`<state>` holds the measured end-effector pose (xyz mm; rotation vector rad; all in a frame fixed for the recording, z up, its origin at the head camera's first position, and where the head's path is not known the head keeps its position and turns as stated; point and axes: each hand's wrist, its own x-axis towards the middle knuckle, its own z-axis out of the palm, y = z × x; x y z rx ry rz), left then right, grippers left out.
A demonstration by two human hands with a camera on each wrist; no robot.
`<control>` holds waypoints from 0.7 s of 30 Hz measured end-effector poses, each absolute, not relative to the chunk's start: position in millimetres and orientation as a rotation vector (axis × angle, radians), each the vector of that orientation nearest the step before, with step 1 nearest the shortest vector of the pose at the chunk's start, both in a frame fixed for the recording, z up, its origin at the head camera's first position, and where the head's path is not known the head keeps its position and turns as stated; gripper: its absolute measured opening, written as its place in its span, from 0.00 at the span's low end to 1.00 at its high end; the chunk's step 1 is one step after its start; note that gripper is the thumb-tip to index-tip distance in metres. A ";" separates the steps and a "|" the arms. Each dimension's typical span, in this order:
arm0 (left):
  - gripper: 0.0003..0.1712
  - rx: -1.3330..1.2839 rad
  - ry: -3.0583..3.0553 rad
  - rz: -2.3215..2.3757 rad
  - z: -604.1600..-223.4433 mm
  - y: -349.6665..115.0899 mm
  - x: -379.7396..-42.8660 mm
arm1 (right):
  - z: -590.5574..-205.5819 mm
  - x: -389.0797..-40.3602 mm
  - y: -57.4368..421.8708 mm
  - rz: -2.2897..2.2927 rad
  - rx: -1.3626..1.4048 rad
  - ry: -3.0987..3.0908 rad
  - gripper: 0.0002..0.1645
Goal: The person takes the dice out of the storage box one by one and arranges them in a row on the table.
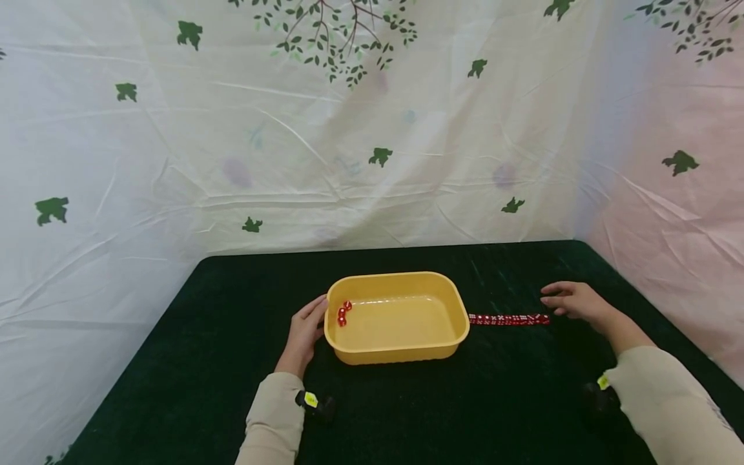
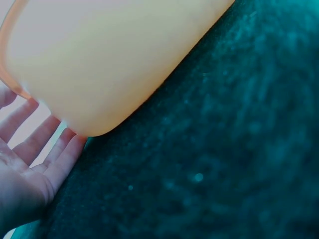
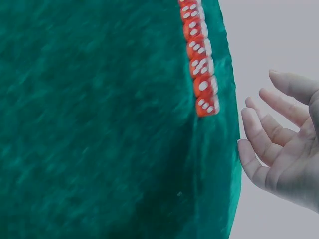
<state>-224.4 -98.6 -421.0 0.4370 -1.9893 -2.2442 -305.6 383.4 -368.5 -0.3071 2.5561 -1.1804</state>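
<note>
A yellow plastic basin (image 1: 395, 354) stands on the dark green cloth, with a few red dice (image 1: 342, 312) inside near its left wall. My left hand (image 1: 302, 332) rests its fingertips against the basin's left side; the left wrist view shows those fingers (image 2: 37, 139) fairly straight on the outer wall. A row of red dice (image 1: 508, 320) with white pips runs rightward from the basin's right side. Near the row's right end, my right hand (image 1: 575, 301) hovers with loosely bent fingers and nothing in them. In the right wrist view the end die (image 3: 207, 106) lies apart from that hand.
Dark green cloth (image 1: 465, 407) covers the table. A pale curtain (image 1: 314, 194) with leaf prints hangs behind the table's far edge and along both sides. Each wrist carries a small black camera with a yellow tag (image 1: 310, 399).
</note>
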 end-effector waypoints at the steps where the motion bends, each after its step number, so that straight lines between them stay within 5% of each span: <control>1: 0.28 0.441 -1.984 -2.246 -420.6 -98.6 -224.4 | -366.5 -306.6 381.1 -1.190 -0.315 2.558 0.32; 21: 0.29 0.439 -1.979 -2.254 -421.2 -99.5 -225.3 | -320.6 -327.5 332.1 -1.233 -0.418 2.646 0.32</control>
